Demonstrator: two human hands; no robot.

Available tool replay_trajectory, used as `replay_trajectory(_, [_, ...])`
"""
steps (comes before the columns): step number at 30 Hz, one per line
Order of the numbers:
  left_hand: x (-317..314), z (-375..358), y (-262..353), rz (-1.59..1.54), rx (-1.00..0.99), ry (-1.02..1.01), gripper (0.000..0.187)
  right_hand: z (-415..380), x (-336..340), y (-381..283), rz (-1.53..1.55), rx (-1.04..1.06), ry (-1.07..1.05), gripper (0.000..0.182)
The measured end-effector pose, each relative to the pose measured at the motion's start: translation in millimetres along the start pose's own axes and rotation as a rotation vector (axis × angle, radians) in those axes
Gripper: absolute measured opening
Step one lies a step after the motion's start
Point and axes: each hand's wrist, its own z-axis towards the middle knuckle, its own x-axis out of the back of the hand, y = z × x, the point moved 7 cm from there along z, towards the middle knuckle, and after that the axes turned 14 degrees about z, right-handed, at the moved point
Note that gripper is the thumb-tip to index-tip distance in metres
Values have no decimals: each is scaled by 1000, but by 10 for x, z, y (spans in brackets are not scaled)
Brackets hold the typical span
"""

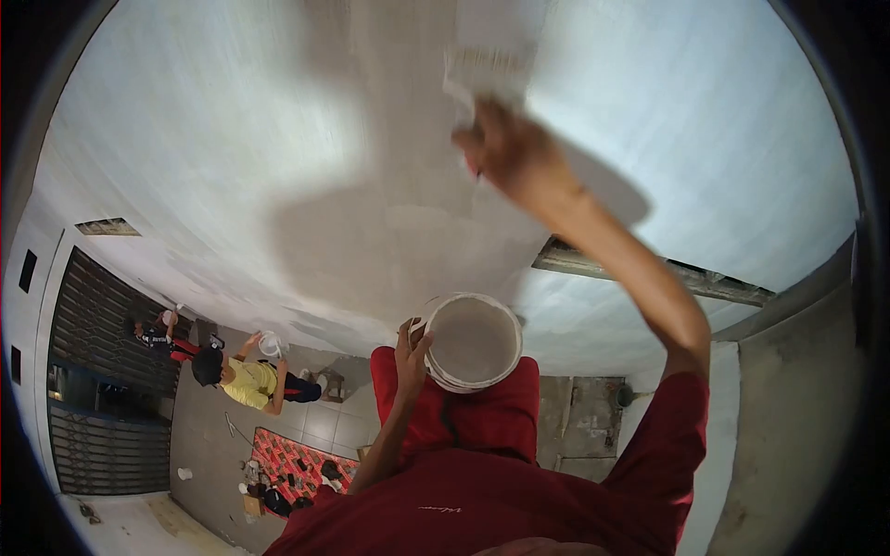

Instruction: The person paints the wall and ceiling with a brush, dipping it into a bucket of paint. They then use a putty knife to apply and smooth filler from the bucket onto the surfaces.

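My right hand point(514, 157), blurred by motion, is raised against the wall with its fingers closed round a wide paintbrush point(487, 63). The brush's pale bristles point up and appear to meet the wall point(408, 139). Its handle is mostly hidden in my grip. Down at my lap, my left hand point(411, 360) grips the left side of a round white bucket point(468, 385). Greyish-white liquid point(473, 338) fills part of it. Above the bucket, the wall has darker, streaky patches and my arm's shadow.
At lower left, a person in a yellow shirt point(250, 382) holds a white bucket point(270, 345); another person point(162, 340) stands beyond. A red patterned mat point(297, 463) with objects lies on the floor. Dark folding gates point(102, 324) are at far left. A slot-like opening point(649, 269) crosses the wall at right.
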Motion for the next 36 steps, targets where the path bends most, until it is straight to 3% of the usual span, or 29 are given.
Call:
replay_trajectory(7, [3,11,-119,14,-13,9,47,-918,-879,-366,487,-339,-427,16])
replay_trajectory(10, [-7,17,-61,13,-14,-7,47,-675,-596,-89,359,-358,-361,21])
replay_trajectory(12, [-10,13,-106,29,-3,-5,47,-359,-182,98,268,-345,-223,25])
replay_trajectory(14, [-23,1,-120,27,-9,-2,47,-105,238,205,186,-251,43,27])
replay_trajectory(16, [-24,-22,-121,23,-17,3,48,122,501,211,132,-296,19,26])
replay_trajectory(17, [-30,-29,-105,18,-26,10,48,192,623,130,143,-214,113,10])
replay_trajectory(20, [-16,-29,-48,12,-16,-4,49,199,630,4,-86,-17,272,13])
replay_trajectory(23, [-10,-31,-39,33,-11,5,49,-116,73,-22,36,-122,69,24])
replay_trajectory(24, [-7,-31,-42,46,-14,14,50,-247,-139,-171,-139,-21,-10,29])
replay_trajectory(25, [1,-23,-47,44,-11,13,50,-402,-360,-248,-64,-46,-84,32])
replay_trajectory(30, [-8,-34,-75,33,6,-3,51,-883,-887,-535,298,-186,-248,17])
replay_trajectory(33, [-19,-34,-54,18,1,-10,52,-918,-1000,-478,504,-337,-481,11])
replay_trajectory(36, [-21,-16,-92,21,6,-1,53,-675,-723,-227,396,-319,-363,9])
